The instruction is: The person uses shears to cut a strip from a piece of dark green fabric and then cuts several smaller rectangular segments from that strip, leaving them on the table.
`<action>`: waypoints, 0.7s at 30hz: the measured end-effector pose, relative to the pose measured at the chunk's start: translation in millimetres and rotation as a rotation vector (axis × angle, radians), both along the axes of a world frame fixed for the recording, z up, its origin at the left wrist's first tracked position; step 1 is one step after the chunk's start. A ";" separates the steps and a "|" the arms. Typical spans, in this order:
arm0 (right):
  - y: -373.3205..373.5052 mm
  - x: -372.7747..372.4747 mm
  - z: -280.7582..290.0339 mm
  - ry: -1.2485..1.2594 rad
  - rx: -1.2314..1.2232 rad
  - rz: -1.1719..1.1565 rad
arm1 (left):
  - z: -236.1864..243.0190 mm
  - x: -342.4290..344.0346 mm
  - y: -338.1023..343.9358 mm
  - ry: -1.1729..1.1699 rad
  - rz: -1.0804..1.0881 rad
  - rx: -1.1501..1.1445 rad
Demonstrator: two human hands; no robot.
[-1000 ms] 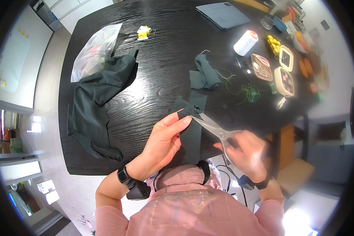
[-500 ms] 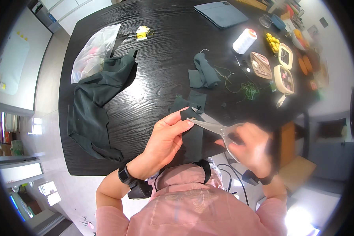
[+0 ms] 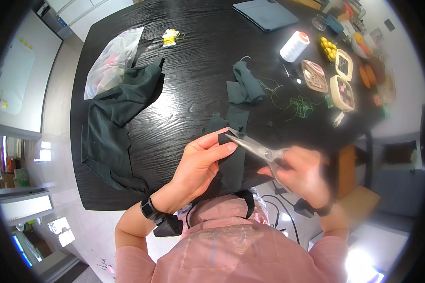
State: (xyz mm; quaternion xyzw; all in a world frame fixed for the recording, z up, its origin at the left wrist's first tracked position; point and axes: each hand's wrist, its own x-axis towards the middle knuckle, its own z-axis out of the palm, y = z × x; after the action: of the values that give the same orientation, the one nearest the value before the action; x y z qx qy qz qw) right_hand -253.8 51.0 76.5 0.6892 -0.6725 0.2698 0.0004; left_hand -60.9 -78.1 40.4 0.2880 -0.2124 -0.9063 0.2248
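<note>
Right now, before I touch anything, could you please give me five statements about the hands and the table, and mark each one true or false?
1. The right hand holds the scissors. True.
2. The left hand lies flat on the table. False: the left hand pinches a cloth piece.
3. The green thread lies in a tangle on the table. True.
4. The plastic bag is at the right side of the table. False: the plastic bag is at the left side.
5. The white spool is to the right of the yellow thread. True.
</note>
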 end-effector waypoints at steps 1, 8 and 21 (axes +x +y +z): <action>1.1 0.4 -1.3 -0.004 0.026 -0.008 | -0.1 0.7 0.2 -0.007 0.001 0.004; 0.2 -10.7 -14.9 -0.294 0.094 -0.378 | -5.4 3.5 -5.8 0.003 -0.026 0.004; 2.2 -62.8 -65.4 0.050 0.005 -0.370 | -13.6 15.1 -14.2 -0.027 -0.142 -0.011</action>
State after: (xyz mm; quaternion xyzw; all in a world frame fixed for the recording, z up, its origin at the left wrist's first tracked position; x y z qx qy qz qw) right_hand -316.5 53.2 11.1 0.5600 -0.7884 0.2462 0.0650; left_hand -45.9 -92.2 26.8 0.2834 -0.2402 -0.9148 0.1586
